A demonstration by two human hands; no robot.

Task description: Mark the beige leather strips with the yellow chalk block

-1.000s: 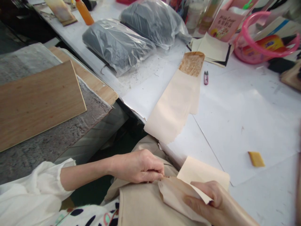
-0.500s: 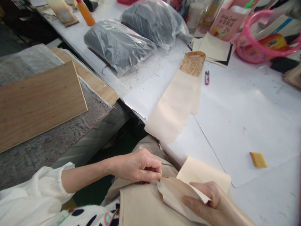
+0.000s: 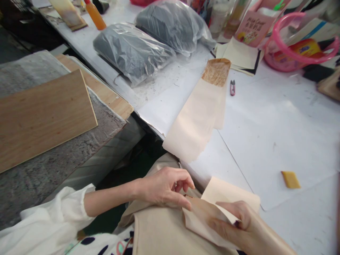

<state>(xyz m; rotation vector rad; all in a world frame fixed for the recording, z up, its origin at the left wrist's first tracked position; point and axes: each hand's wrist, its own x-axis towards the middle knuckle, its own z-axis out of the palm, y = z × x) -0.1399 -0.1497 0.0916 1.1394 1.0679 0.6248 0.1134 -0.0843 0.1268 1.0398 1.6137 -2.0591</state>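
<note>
Over my lap, my right hand [image 3: 236, 223] grips a folded, thin beige leather-like piece [image 3: 196, 221], thumb on the near side and fingers on the far side. My left hand [image 3: 170, 187] is at the piece's left end with thumb and fingers apart. Its thumb tip lies against or just over the edge; I cannot tell whether it touches. Dark reddish marks show along that end. Another pale beige strip [image 3: 231, 194] lies at the table edge behind my right hand. Beige cloth [image 3: 159, 230] covers my lap beneath the work.
Overlapping beige strips [image 3: 191, 120] lie on the white table [image 3: 265, 141], one with a brown end. Nearby are thread snips [image 3: 232, 88] and a yellow block [image 3: 291, 180]. Bagged dark goods [image 3: 135, 49] and a pink basket [image 3: 287, 39] stand behind. A wooden board [image 3: 47, 117] lies left.
My left hand has come out of its pinch at the end of the leather-like piece, its fingers spreading, and has shifted slightly right. My right hand keeps its grip.
</note>
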